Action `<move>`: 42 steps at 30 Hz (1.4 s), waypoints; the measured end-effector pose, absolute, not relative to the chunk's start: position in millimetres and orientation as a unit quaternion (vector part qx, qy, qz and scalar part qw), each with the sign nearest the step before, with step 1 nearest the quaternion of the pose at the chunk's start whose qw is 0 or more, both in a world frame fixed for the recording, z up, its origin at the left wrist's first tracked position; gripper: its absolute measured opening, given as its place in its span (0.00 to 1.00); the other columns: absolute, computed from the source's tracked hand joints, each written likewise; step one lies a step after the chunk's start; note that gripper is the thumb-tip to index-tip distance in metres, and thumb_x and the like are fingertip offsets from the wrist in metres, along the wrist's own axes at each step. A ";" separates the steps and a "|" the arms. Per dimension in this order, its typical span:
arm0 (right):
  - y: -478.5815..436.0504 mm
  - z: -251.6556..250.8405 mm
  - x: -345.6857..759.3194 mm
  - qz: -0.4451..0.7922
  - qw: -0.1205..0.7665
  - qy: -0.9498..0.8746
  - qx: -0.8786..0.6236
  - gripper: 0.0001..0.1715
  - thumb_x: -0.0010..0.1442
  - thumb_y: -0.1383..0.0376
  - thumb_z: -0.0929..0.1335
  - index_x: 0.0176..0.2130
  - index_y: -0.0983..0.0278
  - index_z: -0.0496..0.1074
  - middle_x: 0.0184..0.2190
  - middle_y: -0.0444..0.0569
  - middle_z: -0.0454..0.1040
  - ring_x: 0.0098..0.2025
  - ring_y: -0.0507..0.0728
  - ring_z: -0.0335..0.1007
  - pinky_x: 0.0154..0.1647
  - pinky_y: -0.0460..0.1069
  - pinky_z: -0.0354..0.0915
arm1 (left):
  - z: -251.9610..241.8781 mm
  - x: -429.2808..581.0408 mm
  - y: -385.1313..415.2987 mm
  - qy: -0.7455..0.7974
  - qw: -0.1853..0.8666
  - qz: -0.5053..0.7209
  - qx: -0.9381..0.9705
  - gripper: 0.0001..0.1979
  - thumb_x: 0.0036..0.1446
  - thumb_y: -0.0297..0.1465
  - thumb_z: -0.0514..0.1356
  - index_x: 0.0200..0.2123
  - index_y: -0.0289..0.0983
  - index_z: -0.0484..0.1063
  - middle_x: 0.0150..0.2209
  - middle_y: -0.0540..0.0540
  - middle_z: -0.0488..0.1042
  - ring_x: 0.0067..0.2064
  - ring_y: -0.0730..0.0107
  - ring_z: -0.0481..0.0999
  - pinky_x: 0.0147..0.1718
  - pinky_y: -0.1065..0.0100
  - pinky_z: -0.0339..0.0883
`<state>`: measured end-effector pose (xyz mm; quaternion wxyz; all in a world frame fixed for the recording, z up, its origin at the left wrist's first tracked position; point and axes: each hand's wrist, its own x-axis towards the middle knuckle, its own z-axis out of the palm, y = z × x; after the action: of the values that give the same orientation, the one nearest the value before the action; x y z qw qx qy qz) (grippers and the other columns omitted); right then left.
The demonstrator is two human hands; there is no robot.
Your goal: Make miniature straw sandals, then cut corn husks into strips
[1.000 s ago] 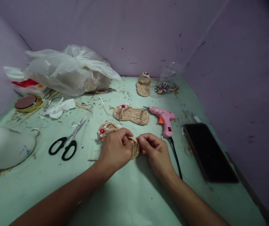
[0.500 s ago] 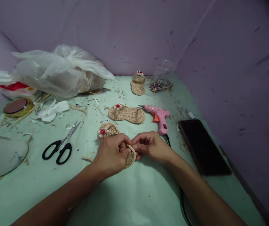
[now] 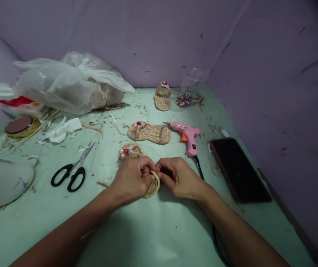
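Near the middle of the pale-green bench [image 3: 153, 230], your left hand [image 3: 132, 178] grips a woven slipper [image 3: 152, 188] as your right hand [image 3: 174, 178] narrows its fingertips at the rim [image 3: 156, 176], its hold impossible to tell, with room to move leftward toward the scissors [image 3: 75, 167] and a phone [image 3: 239, 170] by the right edge. The beaded end [image 3: 131, 151] sits slightly farther right than half a second ago. Fibre scraps [image 3: 92, 127] litter the bench, its far edge meeting a lilac wall [image 3: 105, 33].

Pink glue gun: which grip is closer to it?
Right. The right grip is just on the near side of the pink glue gun; the left grip is farther away, to the gun's near left.
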<state>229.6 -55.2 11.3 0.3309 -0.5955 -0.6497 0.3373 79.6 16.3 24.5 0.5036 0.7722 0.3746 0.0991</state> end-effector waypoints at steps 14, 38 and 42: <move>-53.2 8.3 235.0 0.405 0.327 -0.627 -0.579 0.06 0.48 0.74 0.60 0.27 0.64 0.61 0.20 0.38 0.61 0.22 0.47 0.54 0.20 0.42 0.52 | 20.9 75.2 24.3 0.329 0.517 0.065 0.788 0.02 0.47 0.27 0.55 0.27 0.36 0.66 0.17 0.57 0.59 0.20 0.81 0.57 0.18 0.77 0.51; -52.4 8.1 234.7 0.532 0.353 -0.508 -0.578 0.09 0.54 0.65 0.64 0.31 0.67 0.71 0.16 0.40 0.64 0.17 0.47 0.58 0.18 0.43 0.54 | 22.3 76.2 23.3 0.338 0.516 0.061 0.785 0.02 0.47 0.27 0.55 0.27 0.36 0.66 0.17 0.58 0.57 0.19 0.81 0.56 0.17 0.77 0.50; -54.1 7.4 231.6 0.444 0.337 -0.546 -0.626 0.08 0.53 0.67 0.63 0.26 0.67 0.69 0.15 0.40 0.64 0.18 0.47 0.57 0.19 0.42 0.52 | 20.7 77.1 23.8 0.339 0.501 0.057 0.794 0.02 0.47 0.28 0.55 0.27 0.36 0.67 0.17 0.57 0.59 0.19 0.81 0.57 0.17 0.77 0.50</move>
<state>231.6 -54.1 7.4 0.3367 -0.6258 -0.5462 0.4436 77.1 23.8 20.7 0.5007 0.7943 0.3394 0.0567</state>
